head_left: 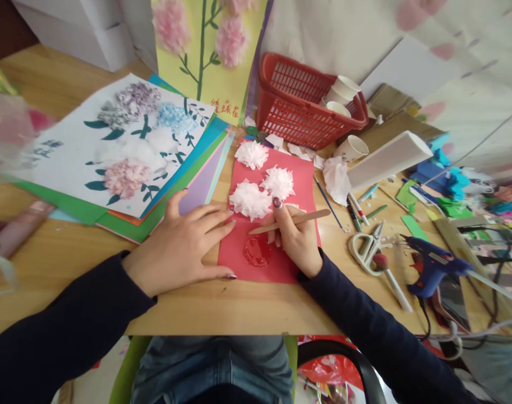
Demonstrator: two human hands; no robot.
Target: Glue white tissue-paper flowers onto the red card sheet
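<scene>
A red card (300, 171) lies on the wooden table (247, 306) in front of me, with three white tissue-paper flowers (250, 199) stuck on its upper half. My left hand (184, 241) rests flat on the card's left edge, fingers spread, holding nothing. My right hand (295, 235) grips a flat wooden stick (310, 217), whose tip points left over the card. A wet, glossy patch of glue (256, 251) sits on the card just below the stick's tip.
A stack of coloured paper topped by a flower picture (125, 140) lies at left. A red basket (301, 104) with paper cups stands behind the card. Scissors (367, 247), pens, a blue glue gun (432, 266) and a white box (388, 160) crowd the right side.
</scene>
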